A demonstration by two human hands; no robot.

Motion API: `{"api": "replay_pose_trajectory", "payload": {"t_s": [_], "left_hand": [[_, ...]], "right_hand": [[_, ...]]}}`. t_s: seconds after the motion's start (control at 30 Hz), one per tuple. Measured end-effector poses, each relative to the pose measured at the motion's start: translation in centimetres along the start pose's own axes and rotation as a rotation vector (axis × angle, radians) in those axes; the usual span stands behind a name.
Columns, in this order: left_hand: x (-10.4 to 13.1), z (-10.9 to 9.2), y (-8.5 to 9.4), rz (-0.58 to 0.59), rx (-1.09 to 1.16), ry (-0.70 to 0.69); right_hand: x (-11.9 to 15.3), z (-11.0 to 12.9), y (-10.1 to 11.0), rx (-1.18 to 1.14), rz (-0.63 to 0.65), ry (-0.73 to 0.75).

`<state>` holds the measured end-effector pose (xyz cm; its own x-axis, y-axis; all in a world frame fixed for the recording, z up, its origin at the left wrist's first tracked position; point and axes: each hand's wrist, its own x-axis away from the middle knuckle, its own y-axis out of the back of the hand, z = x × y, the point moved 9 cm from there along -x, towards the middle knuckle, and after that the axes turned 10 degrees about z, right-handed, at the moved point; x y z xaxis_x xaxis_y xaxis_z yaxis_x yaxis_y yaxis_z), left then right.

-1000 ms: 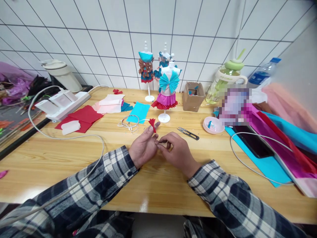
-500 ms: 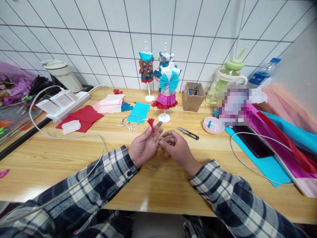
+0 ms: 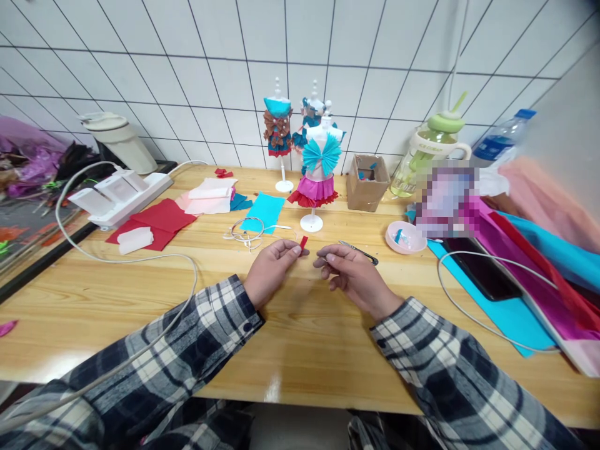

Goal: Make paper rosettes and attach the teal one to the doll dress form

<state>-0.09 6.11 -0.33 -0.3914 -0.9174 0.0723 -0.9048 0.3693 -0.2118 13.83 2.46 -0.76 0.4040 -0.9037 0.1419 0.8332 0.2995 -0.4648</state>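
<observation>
Between the thumb and fingers of my left hand (image 3: pixel 276 264) is a small strip of red crepe paper (image 3: pixel 304 242), its upper end sticking out past the fingertips. Just to the right, my right hand (image 3: pixel 354 272) has thumb and forefinger pinched together; anything in that pinch is too small to make out. Thread snips (image 3: pixel 367 254) lie on the table, partly covered by my right hand. Beyond the hands stands a mini mannequin (image 3: pixel 323 165) with a pleated blue bow and a pink-and-red skirt. A coil of thin wire (image 3: pixel 247 230) rests near my left fingertips.
Two more dressed mannequins (image 3: pixel 277 125) stand by the tiled wall, beside a cardboard box (image 3: pixel 367 190). A pink bowl (image 3: pixel 407 245), a phone (image 3: pixel 487 272) and coloured sheets are at right. Red paper (image 3: pixel 159 219), a blue sheet (image 3: pixel 263 209) and a power strip (image 3: pixel 126 200) lie left.
The red paper has tipped over in my left hand, whose open fingers have curled closed around it. My right hand has drawn back to the right, apart from the left and over the snips.
</observation>
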Motion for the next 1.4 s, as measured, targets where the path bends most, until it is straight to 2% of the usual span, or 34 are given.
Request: {"api": "replay_pose_trajectory", "payload": {"t_s": [0.07, 0.17, 0.4, 0.6, 0.93, 1.13, 1.4], "left_hand": [[-0.2, -1.1, 0.4, -0.005, -0.260, -0.048], [-0.3, -1.9, 0.4, 0.001, -0.481, -0.077], [0.5, -2.1, -0.9, 0.020, -0.708, -0.132], [0.9, -2.4, -1.4, 0.018, -0.728, -0.164], [1.4, -3.0, -2.1, 0.049, -0.761, -0.231], [1.4, -3.1, -1.9, 0.032, -0.783, -0.249], [1.7, -3.4, -2.6, 0.075, -0.866, -0.296]], "right_hand": [[0.3, 0.4, 0.0, -0.022, 0.044, -0.004], [0.4, 0.3, -0.5, 0.033, 0.106, -0.027], [0.2, 0.7, -1.3, 0.355, 0.044, 0.084], [0.1, 0.6, -1.2, 0.445, 0.004, 0.087], [-0.2, 0.1, -0.5, 0.443, -0.083, 0.036], [-0.5, -0.1, -0.1, 0.448, -0.105, 0.053], [-0.3, 0.0, -0.1, 0.441, -0.136, 0.068]]}}
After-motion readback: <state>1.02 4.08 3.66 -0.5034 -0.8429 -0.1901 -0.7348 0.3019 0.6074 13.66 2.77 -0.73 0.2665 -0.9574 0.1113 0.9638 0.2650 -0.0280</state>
